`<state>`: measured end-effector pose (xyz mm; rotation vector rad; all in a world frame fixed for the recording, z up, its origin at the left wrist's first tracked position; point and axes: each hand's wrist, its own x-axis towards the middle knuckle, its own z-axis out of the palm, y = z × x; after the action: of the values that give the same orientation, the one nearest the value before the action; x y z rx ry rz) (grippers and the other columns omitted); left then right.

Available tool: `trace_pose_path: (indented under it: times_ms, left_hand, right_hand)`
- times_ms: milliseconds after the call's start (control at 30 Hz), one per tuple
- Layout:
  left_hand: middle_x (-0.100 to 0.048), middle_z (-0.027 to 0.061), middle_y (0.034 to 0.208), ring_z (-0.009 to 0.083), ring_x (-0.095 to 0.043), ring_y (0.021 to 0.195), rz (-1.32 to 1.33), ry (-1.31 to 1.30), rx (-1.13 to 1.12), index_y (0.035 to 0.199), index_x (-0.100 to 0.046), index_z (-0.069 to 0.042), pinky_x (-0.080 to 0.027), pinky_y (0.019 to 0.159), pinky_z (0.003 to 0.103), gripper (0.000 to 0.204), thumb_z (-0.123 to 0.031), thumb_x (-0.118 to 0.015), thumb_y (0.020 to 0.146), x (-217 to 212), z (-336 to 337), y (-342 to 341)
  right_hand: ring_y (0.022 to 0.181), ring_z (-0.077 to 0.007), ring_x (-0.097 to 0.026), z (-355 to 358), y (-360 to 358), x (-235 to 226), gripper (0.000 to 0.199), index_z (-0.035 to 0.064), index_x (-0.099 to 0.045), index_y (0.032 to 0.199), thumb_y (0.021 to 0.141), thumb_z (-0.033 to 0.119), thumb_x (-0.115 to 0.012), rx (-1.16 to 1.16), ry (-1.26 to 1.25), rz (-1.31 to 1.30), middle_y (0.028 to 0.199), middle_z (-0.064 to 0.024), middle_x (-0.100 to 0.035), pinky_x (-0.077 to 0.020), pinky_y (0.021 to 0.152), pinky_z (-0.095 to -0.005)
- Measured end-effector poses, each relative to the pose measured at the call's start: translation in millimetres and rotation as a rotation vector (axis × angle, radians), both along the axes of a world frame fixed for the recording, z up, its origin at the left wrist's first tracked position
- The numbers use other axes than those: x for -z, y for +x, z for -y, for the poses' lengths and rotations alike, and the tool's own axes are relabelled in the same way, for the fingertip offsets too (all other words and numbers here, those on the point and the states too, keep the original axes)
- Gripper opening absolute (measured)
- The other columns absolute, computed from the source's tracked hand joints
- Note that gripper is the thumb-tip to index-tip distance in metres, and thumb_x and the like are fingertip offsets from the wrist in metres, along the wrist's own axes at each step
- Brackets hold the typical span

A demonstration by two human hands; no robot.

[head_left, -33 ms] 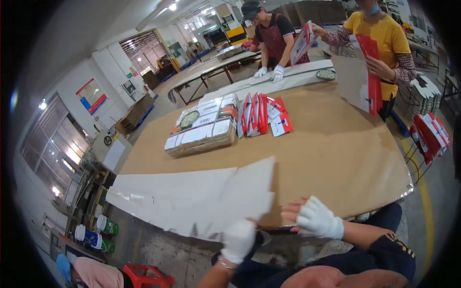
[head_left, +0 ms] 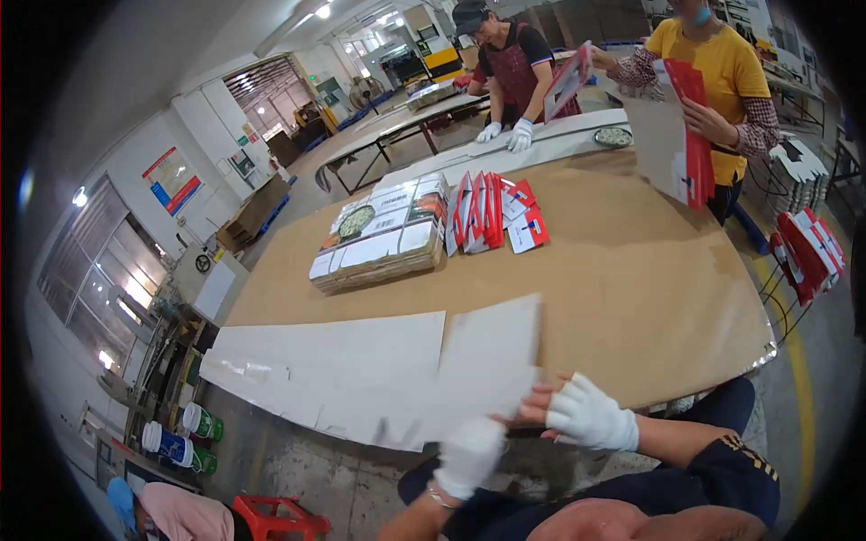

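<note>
A flat white cardboard sheet (head_left: pixel 492 347) lies over the right end of a row of white board at the table's near edge. Blurred by motion, my left hand (head_left: pixel 471 458) in a white fingerless glove is closed on its near right corner. Just beside it my right hand (head_left: pixel 591 413), gloved the same way, has its bent fingertips at the sheet's right edge, seemingly pinching it. The left fingers are partly smeared and what lies under them is hidden. Further left, the white boards (head_left: pixel 325 370) lie flat along the table.
Brown board covers the table (head_left: pixel 631 298). A strapped stack of printed cartons (head_left: pixel 383 234) stands mid-table, beside red-and-white folded packages (head_left: pixel 478 212). Across the table, a gloved co-worker (head_left: pixel 519 81) leans over white board; another person (head_left: pixel 713 81) holds red-and-white packages. A red stool (head_left: pixel 280 518) stands lower left.
My left hand and the white cardboard sheet have shifted right. My right hand has moved slightly left, so its fingers now meet the sheet's edge. The far co-worker's red package has lifted slightly.
</note>
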<state>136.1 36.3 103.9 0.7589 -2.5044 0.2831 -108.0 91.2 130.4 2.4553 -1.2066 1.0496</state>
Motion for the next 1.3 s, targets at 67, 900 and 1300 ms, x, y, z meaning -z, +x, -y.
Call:
trace_pose_path:
  times_ms: [67,900,1300]
  left_hand:
    - [-0.059,0.0066,0.073,0.0242,-0.059,0.064,-0.138,0.212,0.218,0.086,-0.061,-0.007,-0.047,0.055,0.037,0.009,-0.015,-0.062,0.086,19,-32,-24]
    - [-0.030,0.0195,0.151,0.0397,-0.028,0.139,0.249,0.220,-0.239,0.143,-0.037,-0.002,-0.026,0.110,0.052,0.073,-0.039,-0.064,0.085,114,14,-62]
    - [-0.057,0.0144,0.129,0.0314,-0.049,0.124,-0.087,0.589,0.536,0.109,-0.062,0.000,-0.033,0.106,0.051,0.037,-0.022,-0.067,0.080,122,12,-112]
  right_hand:
    - [0.096,-0.0224,-0.057,-3,4,47,0.028,0.0154,-0.062,0.096,0.071,0.024,-0.070,-0.109,0.085,-0.240,0.100,-0.0030,-0.061,-0.0412,0.096,-0.0445]
    - [0.087,-0.0265,-0.058,-139,-122,102,0.066,0.0056,-0.056,0.125,0.062,0.008,-0.074,0.655,0.321,0.255,0.095,-0.0048,-0.065,-0.0426,0.084,-0.0400]
    - [0.063,-0.0131,-0.054,-123,-135,128,0.103,0.0069,-0.024,0.151,0.064,0.001,-0.078,0.865,0.448,0.730,0.077,-0.0024,-0.059,-0.0469,0.060,-0.0253]
